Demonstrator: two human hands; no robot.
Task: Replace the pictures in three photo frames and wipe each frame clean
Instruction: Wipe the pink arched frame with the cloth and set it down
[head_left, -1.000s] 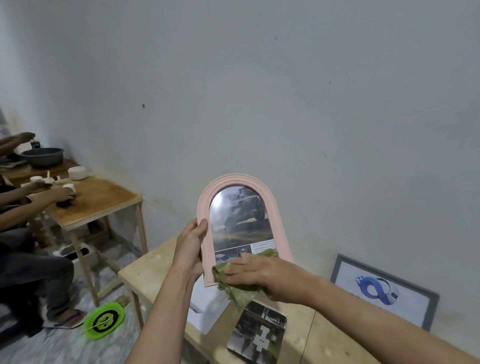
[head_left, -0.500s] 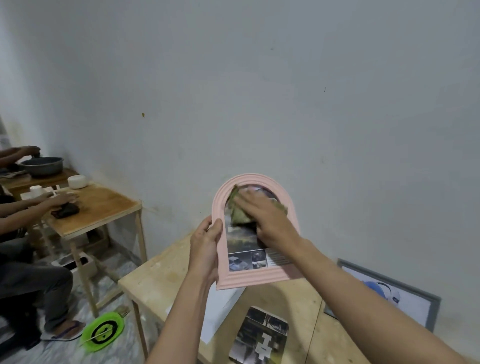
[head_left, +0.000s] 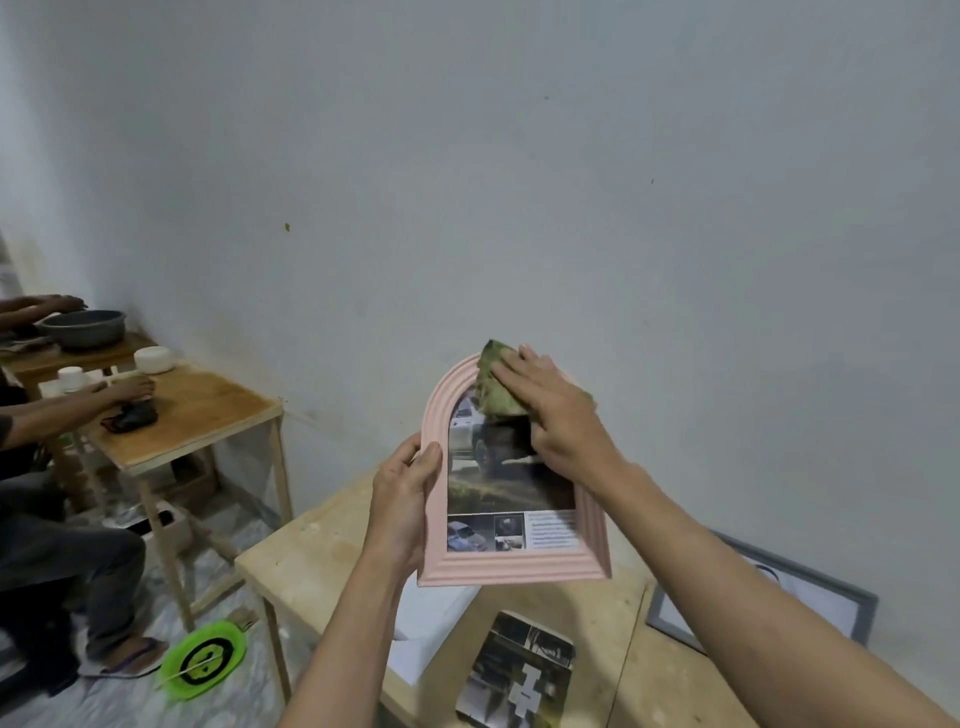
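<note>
A pink arched photo frame (head_left: 519, 564) with a car picture in it is held upright above the wooden table (head_left: 311, 540). My left hand (head_left: 402, 493) grips its left edge, thumb on the front. My right hand (head_left: 556, 415) presses a green cloth (head_left: 493, 387) flat against the top of the frame's arch with straight fingers. A grey rectangular frame (head_left: 852, 603) leans against the wall at the right. A loose dark printed picture (head_left: 519, 670) lies on the table below the pink frame, beside white sheets (head_left: 426, 618).
To the left stands a second wooden table (head_left: 208, 415) with a dark basin (head_left: 85, 327) and white jars (head_left: 153, 358); other people's hands and legs are there. A green round object (head_left: 202, 660) lies on the floor. The wall is close behind.
My right hand has swept the cloth from the frame's bottom up over the glass to the top of the arch. The frame has moved slightly right and higher in my left hand.
</note>
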